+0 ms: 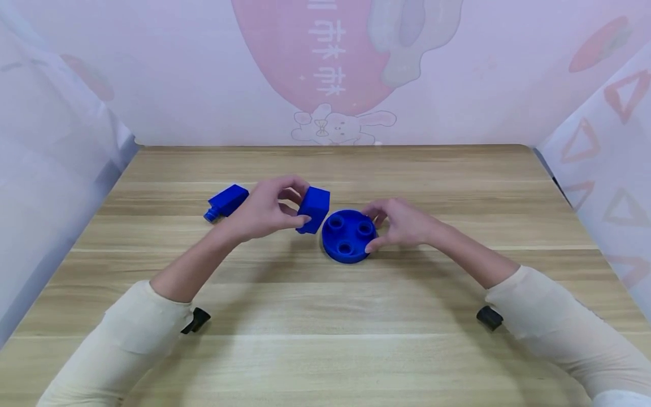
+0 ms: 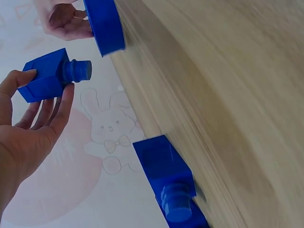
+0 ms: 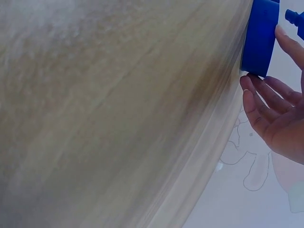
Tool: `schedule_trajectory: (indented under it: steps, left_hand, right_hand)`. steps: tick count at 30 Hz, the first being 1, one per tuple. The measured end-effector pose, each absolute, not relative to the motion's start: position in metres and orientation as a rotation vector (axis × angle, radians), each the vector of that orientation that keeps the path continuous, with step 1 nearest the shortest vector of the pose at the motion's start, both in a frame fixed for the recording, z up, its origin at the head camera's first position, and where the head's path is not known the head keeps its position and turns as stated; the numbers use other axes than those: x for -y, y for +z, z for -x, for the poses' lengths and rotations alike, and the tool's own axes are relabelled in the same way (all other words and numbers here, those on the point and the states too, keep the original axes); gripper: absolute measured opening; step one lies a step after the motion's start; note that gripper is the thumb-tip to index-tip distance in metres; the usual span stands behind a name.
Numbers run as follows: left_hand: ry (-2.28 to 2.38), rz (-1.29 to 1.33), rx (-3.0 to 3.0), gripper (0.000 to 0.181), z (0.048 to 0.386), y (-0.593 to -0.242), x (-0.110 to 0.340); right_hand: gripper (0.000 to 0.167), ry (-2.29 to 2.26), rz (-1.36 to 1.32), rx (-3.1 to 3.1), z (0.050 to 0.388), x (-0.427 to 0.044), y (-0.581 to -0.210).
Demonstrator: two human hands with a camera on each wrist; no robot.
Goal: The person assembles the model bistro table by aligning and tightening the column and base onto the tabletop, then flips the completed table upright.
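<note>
Blue block point(image 1: 315, 207), pinched in my left hand point(image 1: 267, 210) between thumb and fingers; it hangs just left of the round base point(image 1: 348, 233), which lies on the table point(image 1: 305, 362); my right hand point(image 1: 404, 223) curls thumb and fingers about that base; best, I judge, to grip only flat sides, leave the knob point(image 2: 82, 70) bare, and hold the base level, sockets point(image 1: 344, 247) upward.

Head view from above, wrist views sideways and close, blue base point(image 1: 348, 234) in all.
</note>
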State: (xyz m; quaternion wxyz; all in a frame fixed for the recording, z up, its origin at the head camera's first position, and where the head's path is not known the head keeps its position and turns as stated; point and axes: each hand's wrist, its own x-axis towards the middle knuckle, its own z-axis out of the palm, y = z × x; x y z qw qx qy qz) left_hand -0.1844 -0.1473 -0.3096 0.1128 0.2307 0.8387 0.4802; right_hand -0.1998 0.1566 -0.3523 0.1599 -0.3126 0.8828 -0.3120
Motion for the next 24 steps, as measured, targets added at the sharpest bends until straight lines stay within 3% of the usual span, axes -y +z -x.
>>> schedule_trajectory:
  steps: [13,24]
  left_hand:
    - [1.567,-0.683,-2.266,0.052,0.178,-0.312,0.131]
    - [1.626,-0.731,-2.135,0.044,0.176,-0.32,0.115]
  right_hand:
    - [0.065,-0.907,0.882,-2.506,0.198,-0.157,-0.35]
    - [0.065,-0.913,0.853,-2.481,0.196,-0.156,-0.347]
